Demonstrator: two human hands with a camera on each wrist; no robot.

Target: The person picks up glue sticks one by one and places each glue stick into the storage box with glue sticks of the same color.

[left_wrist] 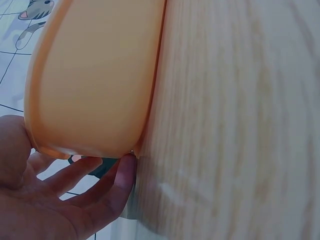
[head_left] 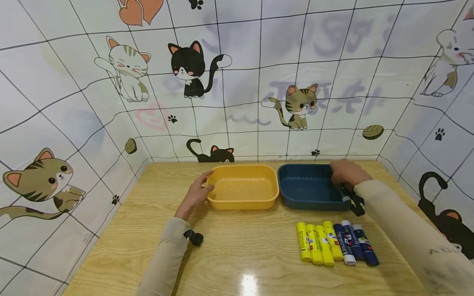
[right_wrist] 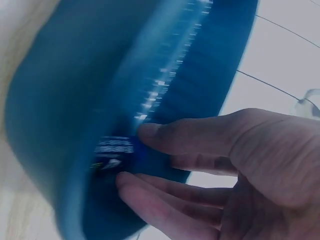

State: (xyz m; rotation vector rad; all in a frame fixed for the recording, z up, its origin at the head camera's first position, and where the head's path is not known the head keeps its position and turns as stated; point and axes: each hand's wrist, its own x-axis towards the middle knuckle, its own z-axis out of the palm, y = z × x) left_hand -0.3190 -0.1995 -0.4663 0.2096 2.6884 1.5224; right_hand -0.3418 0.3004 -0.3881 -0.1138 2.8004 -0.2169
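My left hand (head_left: 194,195) rests on the left end of the yellow basin (head_left: 242,205), its fingertips touching the outside near the rim in the left wrist view. At the right end of the dark blue basin (head_left: 314,204), my right hand (head_left: 348,172) reaches in over the rim. Seen from the right wrist, a dark blue glue stick (right_wrist: 115,148) lies between thumb and fingertips inside that basin, partly blurred; the hand holds it there. Several yellow glue sticks (head_left: 314,244) and three dark blue glue sticks (head_left: 352,242) lie side by side on the table in front of the blue basin.
The two basins stand side by side at the back of the wooden table (head_left: 237,250). Behind and beside it hang white gridded walls (head_left: 240,82) with cartoon cats. A small black camera (head_left: 194,237) is strapped to the left wrist.
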